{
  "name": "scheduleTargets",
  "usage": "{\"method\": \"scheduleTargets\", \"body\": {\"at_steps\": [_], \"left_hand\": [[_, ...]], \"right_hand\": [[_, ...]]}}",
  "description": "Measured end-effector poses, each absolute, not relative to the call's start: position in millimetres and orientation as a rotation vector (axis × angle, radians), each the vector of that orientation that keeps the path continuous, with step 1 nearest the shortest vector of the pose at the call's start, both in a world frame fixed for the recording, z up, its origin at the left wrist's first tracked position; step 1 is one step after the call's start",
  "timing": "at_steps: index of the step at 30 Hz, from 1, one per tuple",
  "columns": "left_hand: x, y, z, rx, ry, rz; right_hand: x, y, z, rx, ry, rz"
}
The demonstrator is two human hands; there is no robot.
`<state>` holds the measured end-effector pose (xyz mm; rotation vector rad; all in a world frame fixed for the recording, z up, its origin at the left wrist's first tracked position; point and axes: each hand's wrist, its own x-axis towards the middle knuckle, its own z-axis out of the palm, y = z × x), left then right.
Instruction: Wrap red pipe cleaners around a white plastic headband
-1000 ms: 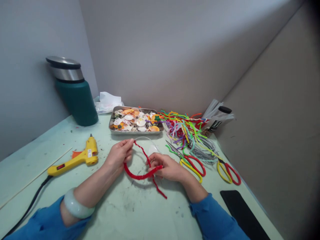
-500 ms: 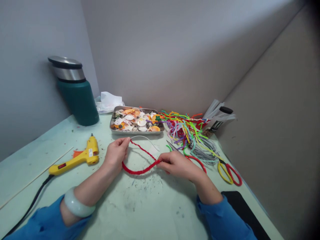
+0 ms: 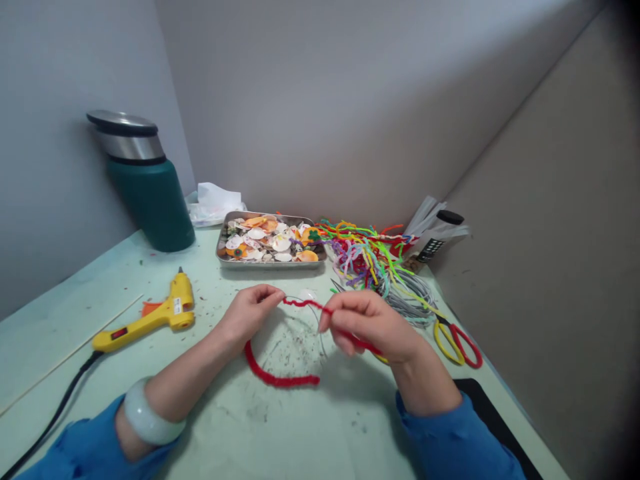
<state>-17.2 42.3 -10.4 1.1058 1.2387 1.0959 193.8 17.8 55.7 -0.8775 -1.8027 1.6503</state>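
Note:
My left hand (image 3: 253, 317) is closed in a pinch at the near end of a thin twisted stretch of red pipe cleaner (image 3: 303, 303). A thicker, fuzzy red curve (image 3: 280, 381) hangs below that hand, its free end pointing right. My right hand (image 3: 375, 327) has its fingers closed on the red pipe cleaner, and a straight length of it passes under the palm toward the wrist. Between the hands arcs a thin pale wire (image 3: 321, 337). Scissors lie mostly hidden behind my right hand, with the metal tip (image 3: 337, 285) showing.
A yellow glue gun (image 3: 170, 308) lies left, beside a thin stick (image 3: 75, 353). Behind stand a green bottle (image 3: 150, 200) and a metal tray (image 3: 273, 265) of shells. Right are colourful pipe cleaners (image 3: 370, 250), grey wire coils (image 3: 413, 293), yellow-and-red-handled scissors (image 3: 459, 343) and a black flat object (image 3: 493, 420).
My right hand has let go of the thick curve's end, which now hangs free and lower. It grips the red strand higher up and to the right. My left hand has shifted slightly right and down.

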Motion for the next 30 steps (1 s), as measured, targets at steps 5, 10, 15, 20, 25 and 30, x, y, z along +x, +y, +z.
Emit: {"method": "scheduleTargets", "body": {"at_steps": [5, 10, 15, 20, 25, 30], "left_hand": [[-13.8, 39.3, -9.2, 1.062, 1.241, 0.869], [-14.9, 38.8, -9.0, 1.022, 1.209, 0.843], [-14.4, 37.3, -7.3, 0.99, 1.175, 0.856], [-14.4, 36.1, -4.9, 0.931, 1.101, 0.857], [-15.5, 36.3, -6.2, 0.969, 1.103, 0.861], [-14.8, 35.6, -6.7, 0.976, 1.115, 0.837]], "right_hand": [[195.3, 37.3, 26.5, -0.934, -1.714, 1.548], [180.4, 36.3, 17.8, -0.987, -2.188, 0.724], [172.6, 31.9, 11.9, -0.895, -2.447, 0.25], [169.2, 30.9, 6.6, -0.865, -2.495, 0.03], [166.2, 29.1, 5.5, -0.824, -2.507, -0.081], [165.6, 30.1, 3.1, -0.763, -2.496, -0.087]]}}
